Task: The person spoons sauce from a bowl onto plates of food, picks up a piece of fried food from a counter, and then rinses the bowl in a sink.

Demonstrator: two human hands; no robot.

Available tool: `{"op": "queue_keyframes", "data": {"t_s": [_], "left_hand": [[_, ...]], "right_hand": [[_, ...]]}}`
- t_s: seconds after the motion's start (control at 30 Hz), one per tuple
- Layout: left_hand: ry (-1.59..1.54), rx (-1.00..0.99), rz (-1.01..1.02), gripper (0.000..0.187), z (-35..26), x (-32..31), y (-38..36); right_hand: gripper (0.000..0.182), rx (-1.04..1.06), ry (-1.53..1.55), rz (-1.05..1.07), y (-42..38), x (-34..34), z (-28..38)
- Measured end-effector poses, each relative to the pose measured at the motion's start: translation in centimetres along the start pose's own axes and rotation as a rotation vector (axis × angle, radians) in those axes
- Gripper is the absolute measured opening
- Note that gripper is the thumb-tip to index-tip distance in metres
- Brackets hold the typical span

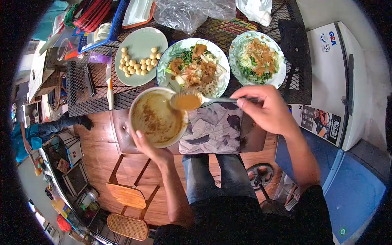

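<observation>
My left hand [149, 148] grips a white bowl [134, 134] from below, tilted so its inside shows, with brown sauce smeared over the bottom. In my right hand [263, 107] is a spoon [216, 99], held by its dark handle. Brown sauce [188, 101] fills the spoon, which is over the bowl's right rim. Just beyond, a patterned plate [169, 55] carries greens, sprouts and pale chunks with brown sauce on top. To its right, a smaller plate [281, 69] bears shredded vegetables, also topped with brown sauce.
A green plate [141, 38] with several small round balls stands at the left. Beside it lies a knife [109, 87] with an orange-and-white handle. Clear plastic bags [179, 16] lie at the back. A white fridge [326, 77] is on the right; a person's leg [61, 122] shows far left.
</observation>
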State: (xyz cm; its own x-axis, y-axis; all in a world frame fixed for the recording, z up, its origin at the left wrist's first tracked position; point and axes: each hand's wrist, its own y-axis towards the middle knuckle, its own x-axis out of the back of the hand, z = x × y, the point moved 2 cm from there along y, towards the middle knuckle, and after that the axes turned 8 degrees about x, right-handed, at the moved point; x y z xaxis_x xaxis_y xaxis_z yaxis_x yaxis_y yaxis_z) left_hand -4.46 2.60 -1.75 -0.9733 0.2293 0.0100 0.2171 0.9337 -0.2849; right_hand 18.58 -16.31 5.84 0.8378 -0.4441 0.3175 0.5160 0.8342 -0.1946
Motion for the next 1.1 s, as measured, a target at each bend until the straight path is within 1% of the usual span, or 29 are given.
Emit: {"op": "queue_keyframes", "data": {"t_s": [0.03,0.1,0.13,0.17,0.23,0.3,0.37,0.4,0.43,0.47,0.53,0.67,0.73,0.77,0.83,0.87,0.93,0.97,1.03,1.07,1.1], "left_hand": [[-0.012,-0.007,-0.03,0.068,0.8,1.4,0.1],[-0.029,-0.012,-0.059,0.068,1.8,3.6,0.1],[-0.005,0.001,-0.121,0.069,2.1,4.6,0.0],[0.019,0.013,-0.184,0.07,2.3,5.4,-0.3],[0.01,0.015,-0.162,0.071,1.9,5.8,-0.9],[-0.033,0.037,-0.177,0.07,2.3,6.5,-1.2],[-0.045,0.049,-0.185,0.068,2.8,7.0,-1.3],[-0.03,0.041,-0.178,0.068,2.6,6.9,-1.4],[-0.014,0.033,-0.17,0.068,2.4,6.7,-1.5],[-0.028,0.029,-0.194,0.073,2.2,6.4,-1.7],[-0.055,0.049,-0.189,0.073,2.7,6.2,-1.7],[-0.095,0.067,-0.161,0.073,3.3,5.5,-1.8],[-0.102,0.077,-0.154,0.073,3.4,5.2,-1.9],[-0.084,0.079,-0.151,0.072,3.3,5.1,-2.1],[-0.064,0.08,-0.147,0.072,3.3,5.0,-2.2],[-0.064,0.08,-0.15,0.072,3.4,4.9,-2.3],[-0.063,0.078,-0.15,0.073,3.3,4.8,-2.3],[-0.071,0.081,-0.154,0.073,3.2,4.7,-2.3],[-0.08,0.083,-0.157,0.074,3.1,4.6,-2.4],[-0.066,0.072,-0.151,0.071,3.1,4.7,-2.4],[-0.051,0.061,-0.146,0.068,3.1,4.8,-2.4]], "right_hand": [[0.015,0.0,-0.006,0.002,0.1,0.4,0.2],[0.016,0.006,-0.048,-0.129,0.4,1.3,0.5],[0.015,0.05,-0.119,-0.231,0.5,1.5,0.8],[0.015,0.051,-0.124,-0.23,0.6,1.7,1.0],[0.016,0.085,-0.2,-0.308,0.6,2.7,1.4],[0.016,0.102,-0.265,-0.33,0.2,4.0,0.7],[0.016,0.15,-0.191,-0.412,-0.5,5.6,-0.1],[0.017,0.064,-0.154,-0.421,-1.2,6.4,0.0],[0.017,0.062,-0.166,-0.419,-1.7,7.3,-0.2],[0.017,0.026,-0.161,-0.451,-2.2,8.1,-0.7],[0.016,-0.055,-0.204,-0.51,-3.5,9.7,-1.7],[0.016,-0.028,-0.254,-0.594,-4.6,10.8,-3.1],[0.017,-0.076,-0.421,-0.635,-5.0,11.0,-3.6],[0.017,-0.079,-0.421,-0.636,-5.1,10.9,-3.6],[0.018,-0.058,-0.559,-0.684,-5.1,10.3,-3.1],[0.018,-0.06,-0.558,-0.686,-5.0,10.1,-2.9],[0.019,-0.196,-0.634,-0.731,-5.0,9.9,-2.6],[0.019,-0.197,-0.632,-0.733,-5.1,9.9,-2.7],[0.02,-0.099,-0.795,-0.764,-5.2,10.0,-2.9],[0.02,-0.1,-0.795,-0.765,-5.2,9.8,-3.0],[0.02,-0.047,-0.813,-0.798,-5.2,9.5,-2.9]]}}
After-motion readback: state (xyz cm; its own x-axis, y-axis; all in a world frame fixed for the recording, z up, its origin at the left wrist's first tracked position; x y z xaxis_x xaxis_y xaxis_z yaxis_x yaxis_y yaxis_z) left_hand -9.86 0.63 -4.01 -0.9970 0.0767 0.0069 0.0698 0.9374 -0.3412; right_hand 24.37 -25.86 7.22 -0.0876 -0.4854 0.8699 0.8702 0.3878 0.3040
